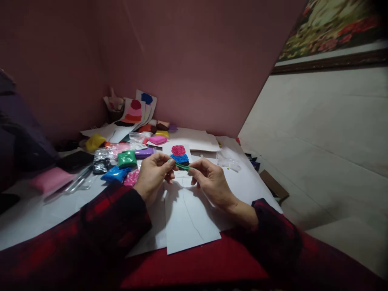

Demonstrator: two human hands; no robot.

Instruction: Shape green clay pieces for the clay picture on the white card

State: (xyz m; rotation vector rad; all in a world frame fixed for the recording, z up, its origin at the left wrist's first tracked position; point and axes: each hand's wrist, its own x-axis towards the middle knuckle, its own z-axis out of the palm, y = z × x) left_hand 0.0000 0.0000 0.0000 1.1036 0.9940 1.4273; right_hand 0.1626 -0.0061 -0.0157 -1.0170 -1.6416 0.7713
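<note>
Painting [330, 28] cut off at top edge; green strip [182, 165] ends hidden by fingers.

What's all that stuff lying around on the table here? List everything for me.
green strip: one, green, pinched between both hands
white sheet: one, white with a thin drawn line, under the hands
clay picture: one, pink over blue over dark layers, at the sheet's top
green packet: one, green, left of the hands
blue packet: one, blue, beside the left wrist
yellow packet: one, yellow, far left
pink packet: one, pink, behind
finished pictures: several, leaning on the wall
framed painting: one, upper right
left hand: one, in a red plaid sleeve
right hand: one, likewise
</note>
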